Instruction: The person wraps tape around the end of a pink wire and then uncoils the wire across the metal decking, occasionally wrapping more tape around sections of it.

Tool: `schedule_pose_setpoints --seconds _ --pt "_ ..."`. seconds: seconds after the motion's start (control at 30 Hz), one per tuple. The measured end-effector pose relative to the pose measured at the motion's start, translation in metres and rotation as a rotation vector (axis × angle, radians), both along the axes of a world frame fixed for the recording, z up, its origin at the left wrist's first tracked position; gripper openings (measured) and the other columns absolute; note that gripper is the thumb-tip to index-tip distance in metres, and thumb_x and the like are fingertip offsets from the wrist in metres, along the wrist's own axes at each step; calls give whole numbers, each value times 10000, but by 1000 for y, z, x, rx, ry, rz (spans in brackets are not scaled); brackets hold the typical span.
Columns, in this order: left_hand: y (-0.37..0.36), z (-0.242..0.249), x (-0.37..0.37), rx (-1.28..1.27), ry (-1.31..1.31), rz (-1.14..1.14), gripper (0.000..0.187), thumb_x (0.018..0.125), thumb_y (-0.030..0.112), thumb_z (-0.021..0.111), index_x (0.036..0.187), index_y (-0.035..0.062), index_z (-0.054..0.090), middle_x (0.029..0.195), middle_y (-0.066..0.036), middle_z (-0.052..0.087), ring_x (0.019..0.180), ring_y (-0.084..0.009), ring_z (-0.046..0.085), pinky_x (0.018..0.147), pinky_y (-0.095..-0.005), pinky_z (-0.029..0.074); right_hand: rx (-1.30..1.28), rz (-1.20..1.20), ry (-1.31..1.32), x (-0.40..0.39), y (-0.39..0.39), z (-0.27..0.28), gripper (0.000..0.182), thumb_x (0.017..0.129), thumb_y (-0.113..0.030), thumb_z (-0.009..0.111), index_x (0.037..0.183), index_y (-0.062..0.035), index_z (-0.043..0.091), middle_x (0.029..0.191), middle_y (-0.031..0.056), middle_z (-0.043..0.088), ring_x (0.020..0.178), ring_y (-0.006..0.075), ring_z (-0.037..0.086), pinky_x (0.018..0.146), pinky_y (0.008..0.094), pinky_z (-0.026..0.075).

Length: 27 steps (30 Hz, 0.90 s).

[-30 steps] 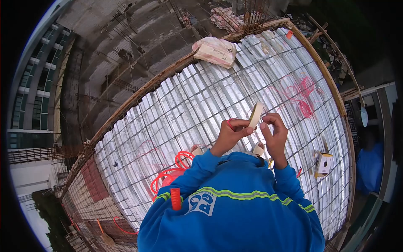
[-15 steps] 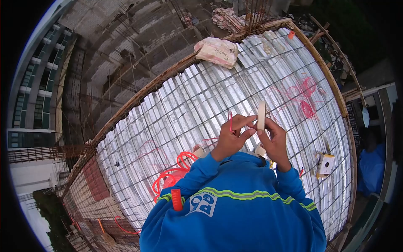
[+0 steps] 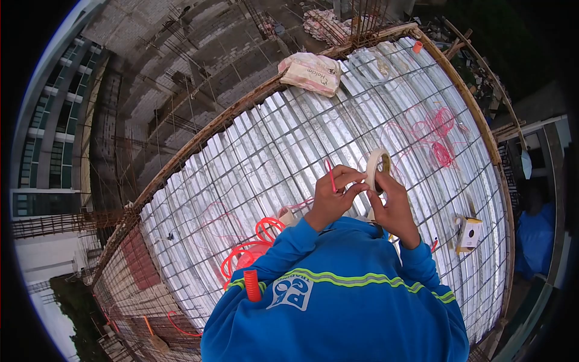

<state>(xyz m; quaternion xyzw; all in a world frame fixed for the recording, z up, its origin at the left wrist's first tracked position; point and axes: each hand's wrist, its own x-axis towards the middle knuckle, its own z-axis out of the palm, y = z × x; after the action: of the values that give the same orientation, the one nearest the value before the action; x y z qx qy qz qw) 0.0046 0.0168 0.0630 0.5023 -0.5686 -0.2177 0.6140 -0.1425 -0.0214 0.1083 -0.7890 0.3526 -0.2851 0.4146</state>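
A roll of masking tape [image 3: 370, 170] is held up in my right hand [image 3: 395, 211], with the thumb and fingers closed on its lower side. The roll stands tilted, and its open centre shows. My left hand [image 3: 332, 202] is just left of it, thumb and index fingertip pinched together at the roll's near edge. Whether a tape end is between those fingertips is too small to tell. A thin red wire [image 3: 330, 175] sticks up between the fingers of my left hand. Below the hands is steel mesh over ribbed metal decking [image 3: 289, 157].
Coiled orange-red tubing [image 3: 241, 256] lies by my left arm. Pink wire tangles [image 3: 443, 154] and a small white box [image 3: 468, 235] are on the right. A cement bag [image 3: 310, 73] rests at the far edge, along a wooden border [image 3: 211, 130] above a drop.
The tape roll has turned from nearly edge-on to show its hollow centre. My right hand has rotated slightly with it, while my left hand stays close to the roll's edge.
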Motion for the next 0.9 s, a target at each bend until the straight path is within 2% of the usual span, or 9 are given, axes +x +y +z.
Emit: schedule_pose_setpoints --seconds 0.07,0.27,0.4,0.5,0.57,0.7,0.77,0.9 --pt "2 7 0 161 26 -8 194 661 24 730 831 60 643 783 -25 585 510 -30 419 420 -195 305 1 -3 1 0 1 -2 335 733 34 541 1064 32 488 820 180 504 716 338 531 625 347 422" --pt "1 -4 -2 157 110 -119 170 681 22 713 828 48 632 791 -11 570 459 -17 349 398 -184 267 -26 5 10 -2 1 -4 329 729 60 533 1054 35 488 811 181 494 705 342 531 619 348 427" --pt "3 3 -2 198 57 -115 191 676 25 719 849 50 642 799 -18 570 470 -21 354 404 -185 272 -36 4 8 -2 0 -3 328 732 71 539 1055 39 490 816 179 500 693 331 541 612 344 433" --pt "2 7 -5 225 111 -9 210 670 15 719 866 54 655 806 -29 580 476 -25 377 409 -186 284 -44 -23 -47 -1 1 -6 324 735 63 549 1054 37 498 806 174 506 686 321 543 604 341 432" --pt "-2 -9 -9 -20 14 21 239 667 17 722 893 63 660 825 -43 592 482 -19 396 413 -181 291 -70 -36 -48 0 2 -11 321 736 63 551 1052 37 502 801 171 509 681 317 543 599 339 432" --pt "-1 -14 -8 -63 9 36 223 670 10 719 878 61 659 827 -51 601 484 -18 415 420 -181 304 -118 -50 -49 1 1 -12 313 736 59 560 1044 31 511 789 164 516 667 308 543 583 336 429" --pt "3 -9 -6 112 79 1 239 677 -4 707 901 54 645 809 -47 599 475 -17 380 425 -184 296 -115 -46 -40 0 1 -12 306 735 57 564 1036 28 517 788 162 520 670 303 547 583 334 430" --pt "3 -3 -5 214 203 -76 199 723 22 681 912 43 622 795 -29 595 457 -13 318 425 -183 276 -49 -64 -57 0 2 -13 258 728 36 595 979 24 542 778 156 532 684 284 562 588 330 436"
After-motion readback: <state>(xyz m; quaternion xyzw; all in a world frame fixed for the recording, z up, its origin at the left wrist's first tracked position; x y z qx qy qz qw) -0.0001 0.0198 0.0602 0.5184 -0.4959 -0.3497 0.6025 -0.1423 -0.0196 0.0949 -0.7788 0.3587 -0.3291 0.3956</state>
